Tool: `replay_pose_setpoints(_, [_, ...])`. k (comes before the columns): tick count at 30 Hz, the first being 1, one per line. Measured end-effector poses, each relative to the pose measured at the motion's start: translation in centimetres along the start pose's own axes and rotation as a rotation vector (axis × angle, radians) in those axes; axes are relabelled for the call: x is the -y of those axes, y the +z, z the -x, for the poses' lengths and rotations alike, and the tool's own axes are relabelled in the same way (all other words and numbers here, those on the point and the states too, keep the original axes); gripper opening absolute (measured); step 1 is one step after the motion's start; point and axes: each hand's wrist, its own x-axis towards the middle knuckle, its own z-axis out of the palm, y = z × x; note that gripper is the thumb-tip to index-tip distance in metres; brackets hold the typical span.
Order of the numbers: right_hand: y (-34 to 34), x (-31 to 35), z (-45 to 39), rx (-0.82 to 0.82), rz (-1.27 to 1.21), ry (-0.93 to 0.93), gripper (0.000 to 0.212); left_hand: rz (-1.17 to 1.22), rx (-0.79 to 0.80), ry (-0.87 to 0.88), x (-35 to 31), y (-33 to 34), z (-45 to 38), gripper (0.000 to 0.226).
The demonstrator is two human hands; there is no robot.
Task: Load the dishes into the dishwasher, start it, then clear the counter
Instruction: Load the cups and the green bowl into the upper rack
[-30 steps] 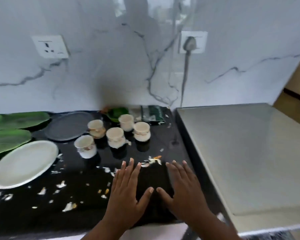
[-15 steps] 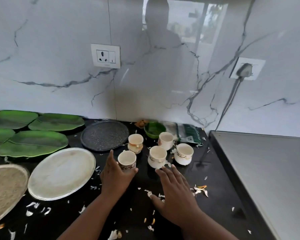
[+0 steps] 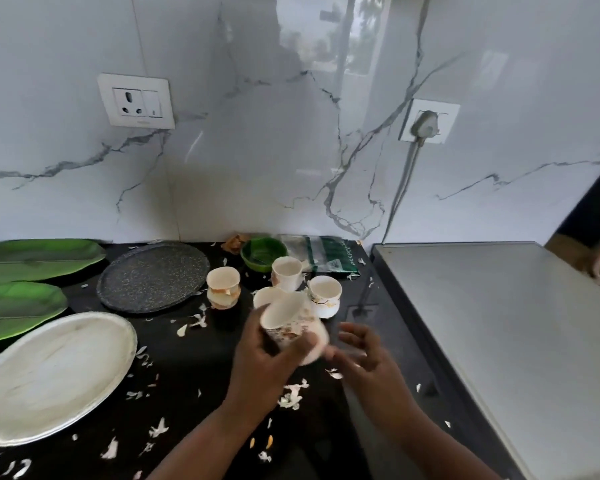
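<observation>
Two hands work over a black counter that runs along a marble wall, and the steel-grey top of what is probably the dishwasher takes up the right side, plugged into the socket above it. Its nearness to the dishes suggests why they were gathered here: each piece has only a short way to go.

Flat ware lies to the left, out of the way of the hands: green leaf-shaped plates at the back, a large pale plate in front, and a dark speckled plate beside them. Nothing is stacked, so each can be lifted singly.

Near the back stand a small green bowl and a green packet, with three white cups upright on the counter between them and the hands, one to the left, one behind and one to the right. A further rim may show behind the lifted cup; it is too hidden to tell.

The left hand grips a white cup clear of the counter, fingers and thumb curled round its body, mouth tipped up and to the left. The right hand waits just beside it with fingers spread and loosely bent, holding nothing, likely placed to take or steady the cup. Motion blur hides whether they touch.

White scraps litter the counter, so clearing has yet to be done.
</observation>
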Motion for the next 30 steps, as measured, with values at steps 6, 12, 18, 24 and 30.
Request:
replay_pose_setpoints(6, [-9.2,-0.6,3.8,0.234,-1.098,0.277,0.061,-0.147,0.428,0.174,-0.7,11.3,2.7,0.067])
replay_pose_setpoints(12, [-23.6,-5.4,9.7,0.056,-1.178,0.229,0.065,-0.807,0.816,0.345,1.6,19.6,5.6,0.086])
replay_pose_setpoints(18, [-34.7,-12.6,17.0,-0.439,-1.153,0.272,0.069,-1.162,1.009,0.402,7.2,28.9,8.8,0.092])
replay_pose_setpoints(24, [-37.9,-24.5,19.0,-0.652,-1.107,0.521,0.050,-1.339,1.046,0.541,9.6,35.1,10.2,0.092])
replay_pose_setpoints(30, [-34.4,-32.0,13.5,-0.514,-0.703,0.753,0.039,-1.399,1.124,0.653,10.8,38.1,11.5,0.075])
